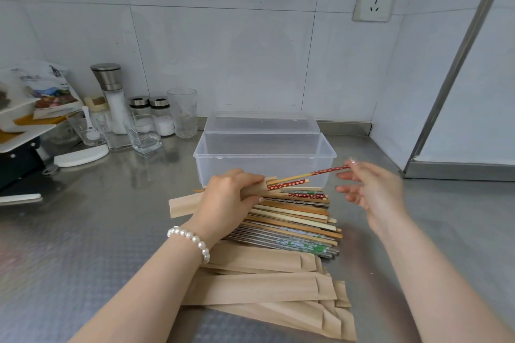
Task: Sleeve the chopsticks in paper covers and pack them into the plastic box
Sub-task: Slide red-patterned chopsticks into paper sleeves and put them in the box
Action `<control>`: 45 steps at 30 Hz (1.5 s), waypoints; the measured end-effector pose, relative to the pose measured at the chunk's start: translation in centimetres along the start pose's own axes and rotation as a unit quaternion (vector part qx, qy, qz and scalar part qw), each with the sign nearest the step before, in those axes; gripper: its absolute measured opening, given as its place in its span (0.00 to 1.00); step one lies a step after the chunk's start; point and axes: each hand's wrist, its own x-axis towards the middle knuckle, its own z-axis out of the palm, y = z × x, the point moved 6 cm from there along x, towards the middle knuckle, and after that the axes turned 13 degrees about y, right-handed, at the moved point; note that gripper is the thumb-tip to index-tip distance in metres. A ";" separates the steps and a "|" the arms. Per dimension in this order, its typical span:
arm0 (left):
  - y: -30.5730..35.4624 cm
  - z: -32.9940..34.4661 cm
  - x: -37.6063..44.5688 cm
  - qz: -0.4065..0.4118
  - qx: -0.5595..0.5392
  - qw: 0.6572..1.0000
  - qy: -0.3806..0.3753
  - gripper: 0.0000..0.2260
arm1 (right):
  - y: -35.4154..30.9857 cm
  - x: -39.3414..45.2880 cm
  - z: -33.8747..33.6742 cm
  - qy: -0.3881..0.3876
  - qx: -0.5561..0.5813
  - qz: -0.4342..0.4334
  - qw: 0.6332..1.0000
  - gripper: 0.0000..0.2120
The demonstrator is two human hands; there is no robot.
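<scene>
Nearest to the person, a loose stack of brown paper covers [267,287] lies fanned on the steel worktop [83,231], all of them flat and, as far as I can see, empty. Just behind them sits the heap of bare chopsticks [295,220], a mix of plain bamboo, metal ones and a few with red flowered or green printed ends, none of them sleeved.

Over that heap the left hand [228,195], with a pearl bracelet [192,242] at the wrist, has its grip closed round one paper cover [184,205] whose closed end sticks out to the left. A red-patterned chopstick [287,184] sits partly in the open mouth by the fingers. The right hand [373,192] pinches the far end of a second red-patterned chopstick [328,170] between thumb and fingertips, its other fingers spread, and the stick's bare tip points at the same mouth; how deep it has gone in I cannot tell.

Beyond the hands the clear plastic box [264,153] stands with its lid thrown back against the wall, and nothing shows inside it.

So I judge the job barely begun: this looks like the first pair going into a cover, with the whole heap left to sleeve and everything left to pack.
</scene>
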 end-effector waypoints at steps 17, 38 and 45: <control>1.3 -0.3 0.0 0.106 0.046 0.993 0.022 0.16 | 0.0 -3.5 3.5 -0.155 -0.257 -0.124 0.946 0.16; 2.6 -0.5 -0.1 0.131 0.032 0.988 0.071 0.25 | 0.0 -4.0 4.0 -0.140 0.075 0.005 0.987 0.10; 1.9 -4.4 1.0 0.067 0.070 0.967 0.235 0.27 | -3.3 -0.1 0.2 0.048 0.220 -0.024 0.974 0.11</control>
